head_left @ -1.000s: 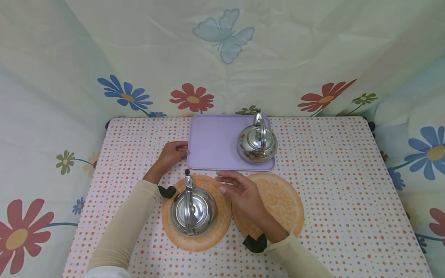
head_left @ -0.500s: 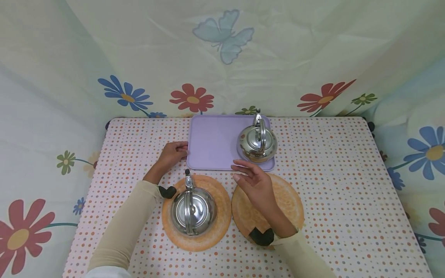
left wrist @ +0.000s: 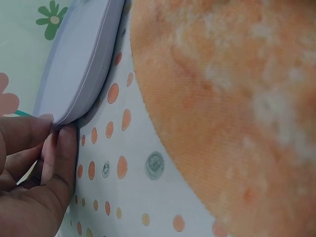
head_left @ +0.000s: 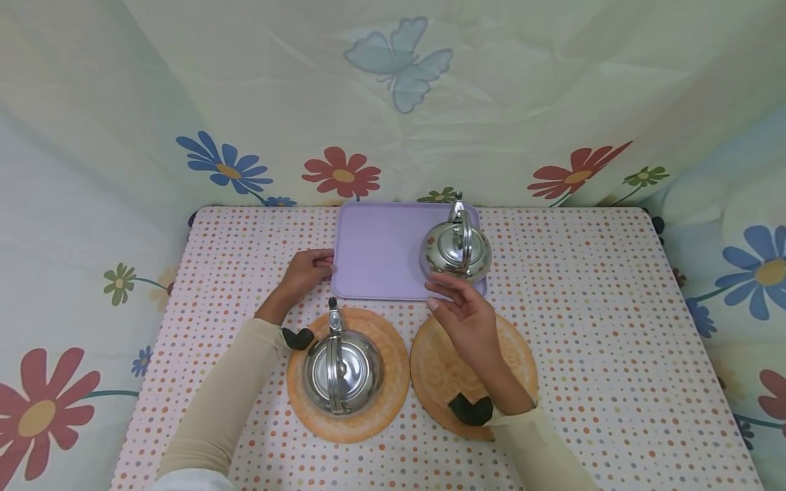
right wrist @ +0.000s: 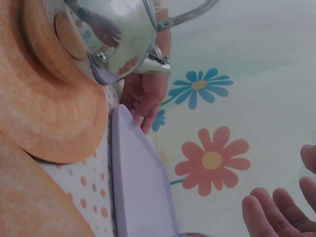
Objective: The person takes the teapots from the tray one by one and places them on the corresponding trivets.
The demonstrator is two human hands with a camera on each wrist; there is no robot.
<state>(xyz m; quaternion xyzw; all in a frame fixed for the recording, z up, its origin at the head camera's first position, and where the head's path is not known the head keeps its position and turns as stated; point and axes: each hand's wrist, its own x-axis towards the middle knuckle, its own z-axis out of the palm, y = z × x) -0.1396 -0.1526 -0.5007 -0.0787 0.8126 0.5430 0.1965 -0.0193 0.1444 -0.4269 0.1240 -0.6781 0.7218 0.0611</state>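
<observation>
My left hand (head_left: 318,263) pinches the left edge of a lilac tray (head_left: 377,252); in the left wrist view its thumb and fingers (left wrist: 58,148) clamp the tray's rim (left wrist: 81,69). A steel kettle (head_left: 456,248) stands on the tray's right side. My right hand (head_left: 447,294) hovers open just in front of that kettle, fingers stretched toward its base; whether they touch it is unclear. A second steel kettle (head_left: 342,372) sits on the left orange round mat (head_left: 393,402). The right orange mat (head_left: 512,354) lies bare under my right wrist.
A dotted tablecloth (head_left: 583,307) covers the table, with open cloth to the left and right of the mats. Flowered fabric walls (head_left: 393,123) close in the back and both sides. The tray lies against the back edge.
My right hand has moved away from the left mat's kettle, forward and right, up to the kettle on the tray. The left hand and both kettles have stayed put.
</observation>
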